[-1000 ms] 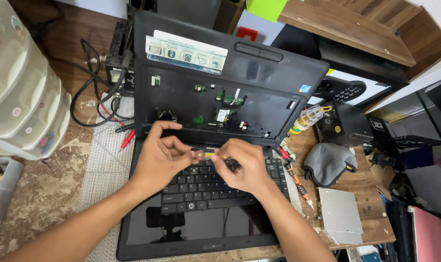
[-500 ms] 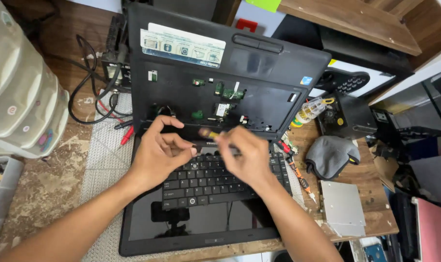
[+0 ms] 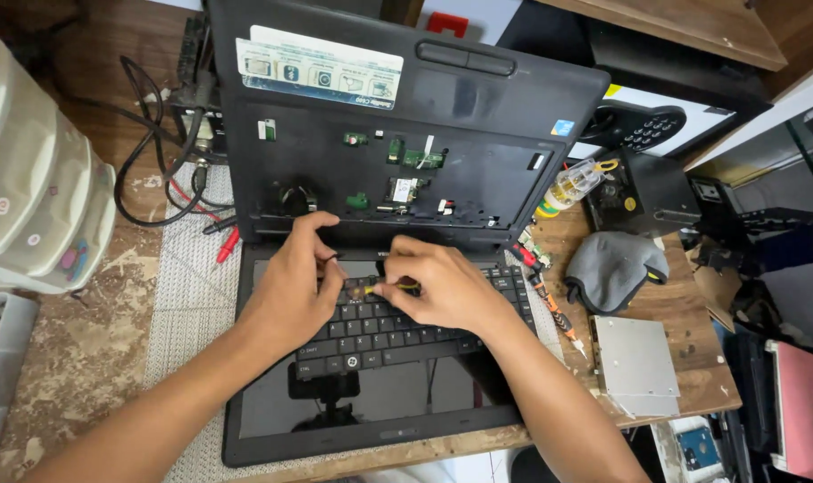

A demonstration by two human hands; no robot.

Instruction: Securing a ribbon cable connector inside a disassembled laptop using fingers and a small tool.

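A black laptop (image 3: 406, 134) lies opened flat on the wooden table, its base shell stripped so small green circuit boards (image 3: 405, 190) show. The loose black keyboard (image 3: 398, 331) rests on the screen. My left hand (image 3: 292, 291) sits on the keyboard's upper left edge, thumb and forefinger pinched at that edge. My right hand (image 3: 442, 286) grips a small yellow-and-black screwdriver (image 3: 384, 288), its tip pointing left towards my left fingers at the keyboard's top row.
White plastic drawers (image 3: 31, 206) stand at the left, black cables (image 3: 156, 152) beside them. To the right lie an orange-handled screwdriver (image 3: 554, 309), a grey cloth (image 3: 614, 268), a silver optical drive (image 3: 637, 365), a small bottle (image 3: 572, 183) and a black box (image 3: 643, 192).
Both hands stay at the keyboard's top edge with small shifts; the right hand's screwdriver tip has come closer to my left fingers. The view has tilted slightly.
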